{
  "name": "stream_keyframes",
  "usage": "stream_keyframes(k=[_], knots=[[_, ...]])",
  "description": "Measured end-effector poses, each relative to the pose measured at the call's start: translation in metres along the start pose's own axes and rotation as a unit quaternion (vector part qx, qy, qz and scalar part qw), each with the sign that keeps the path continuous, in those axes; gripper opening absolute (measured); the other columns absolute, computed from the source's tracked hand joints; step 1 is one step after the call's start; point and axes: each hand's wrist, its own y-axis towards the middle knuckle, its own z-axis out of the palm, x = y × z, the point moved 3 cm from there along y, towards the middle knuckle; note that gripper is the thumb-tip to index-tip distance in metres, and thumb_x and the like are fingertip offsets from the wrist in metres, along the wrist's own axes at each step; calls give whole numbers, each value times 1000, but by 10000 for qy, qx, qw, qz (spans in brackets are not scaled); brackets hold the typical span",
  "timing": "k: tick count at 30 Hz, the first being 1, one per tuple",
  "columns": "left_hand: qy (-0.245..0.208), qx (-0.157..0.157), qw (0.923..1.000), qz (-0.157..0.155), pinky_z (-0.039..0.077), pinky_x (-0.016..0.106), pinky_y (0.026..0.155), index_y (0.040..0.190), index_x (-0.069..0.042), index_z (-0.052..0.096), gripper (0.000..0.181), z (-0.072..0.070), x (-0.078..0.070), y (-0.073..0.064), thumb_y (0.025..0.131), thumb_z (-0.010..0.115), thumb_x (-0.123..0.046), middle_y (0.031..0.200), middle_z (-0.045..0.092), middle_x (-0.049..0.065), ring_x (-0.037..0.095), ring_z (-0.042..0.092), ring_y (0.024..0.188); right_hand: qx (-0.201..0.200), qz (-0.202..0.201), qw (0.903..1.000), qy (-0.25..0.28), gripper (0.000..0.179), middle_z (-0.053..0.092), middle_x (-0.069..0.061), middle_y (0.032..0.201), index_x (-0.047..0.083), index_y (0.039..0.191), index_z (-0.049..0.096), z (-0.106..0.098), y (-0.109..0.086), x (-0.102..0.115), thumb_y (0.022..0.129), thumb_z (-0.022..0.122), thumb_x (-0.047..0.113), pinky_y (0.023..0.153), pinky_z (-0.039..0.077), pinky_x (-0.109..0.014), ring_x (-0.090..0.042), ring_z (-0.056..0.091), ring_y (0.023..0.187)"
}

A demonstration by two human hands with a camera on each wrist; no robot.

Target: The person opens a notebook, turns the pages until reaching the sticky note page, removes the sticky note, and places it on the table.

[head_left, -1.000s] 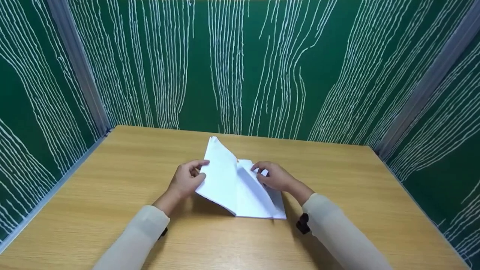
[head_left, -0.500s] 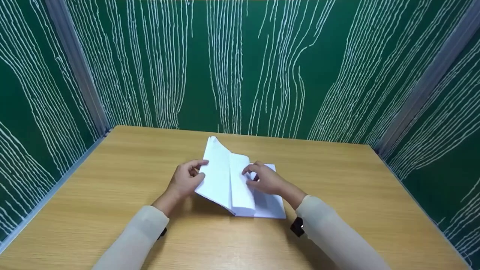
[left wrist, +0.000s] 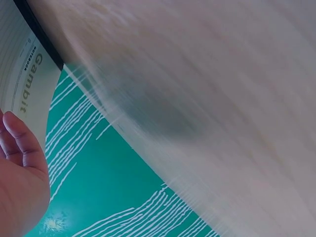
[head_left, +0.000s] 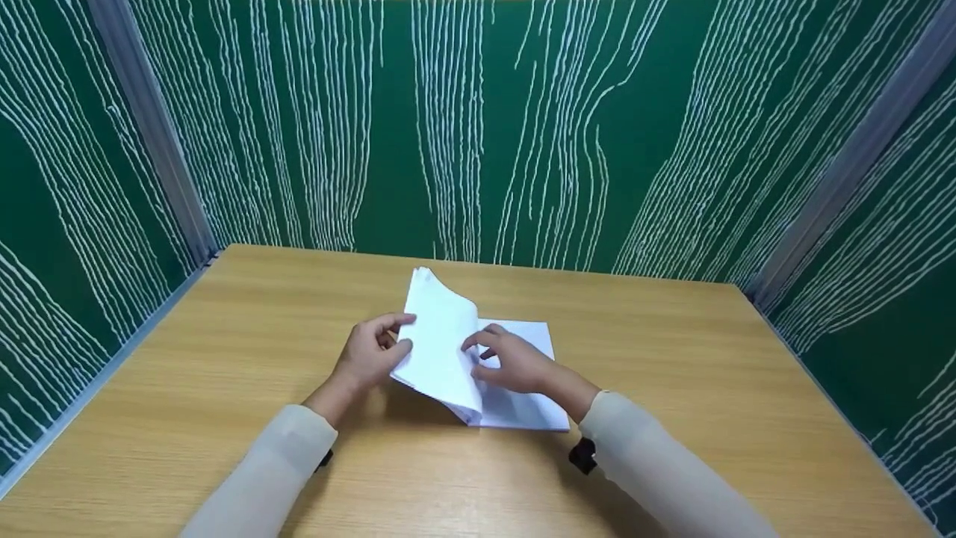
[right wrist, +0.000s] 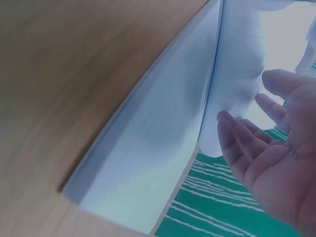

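An open notebook (head_left: 439, 329) with white pages lies at the middle of the table, its left part raised at a slant. My left hand (head_left: 369, 353) holds the raised part by its outer edge, thumb on the page side. In the left wrist view the notebook's cover (left wrist: 30, 81) carries the words "Gambit" and "NOTEBOOK". My right hand (head_left: 518, 363) is at a curved page beside the raised part, fingers loosely bent and spread. The right wrist view shows those fingers (right wrist: 236, 136) against or very near the bulging page; the right-hand pages (right wrist: 153, 128) lie flat beneath.
The wooden table (head_left: 224, 359) reaches to green walls (head_left: 396, 149) with wavy white lines at the back and both sides. Grey posts (head_left: 844, 142) stand at the far corners. A dark wrist device (head_left: 583, 456) sits under the right sleeve.
My right hand has moved left, and pages have swung over from the right side onto the raised left part. The left hand keeps its hold in nearly the same place.
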Motion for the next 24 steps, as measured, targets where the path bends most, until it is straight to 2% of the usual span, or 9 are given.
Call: stream_keyframes(k=[3,10,17,21,24], knots=[[68,-2,10000,21,40,20,60,114,-11,58,36,0,-5,-2,79,61,-18,97,55,6,20,47,75,29,-115,9999,-94,35,47,3,117,31,115,50,2,1,5,80,57,31,82,46,-33,-17,55,102],[95,-59,9999,-72,43,21,61,112,-23,59,38,3,19,7,75,66,-25,95,53,-1,18,47,76,107,-302,9993,-181,39,48,4,119,31,119,48,6,2,8,81,56,31,85,44,-34,-17,54,104],[193,-174,9995,202,42,22,56,109,-21,61,37,3,24,9,73,63,-16,92,56,-2,16,48,68,93,-561,9983,153,41,48,2,123,22,121,48,3,4,0,82,56,25,89,42,-38,-19,54,105],[174,-149,9996,183,43,23,59,110,-23,60,36,3,24,9,74,62,-16,95,56,-5,15,48,71,-315,-212,9991,192,36,51,-2,119,15,117,51,-7,6,-12,82,56,22,87,43,-37,-20,54,102],[119,-143,9997,172,43,24,60,110,-24,60,36,3,24,9,75,61,-15,96,56,-5,16,47,73,-617,271,9977,72,32,53,-3,114,14,113,53,-15,6,-25,82,56,21,84,44,-36,-20,53,100]])
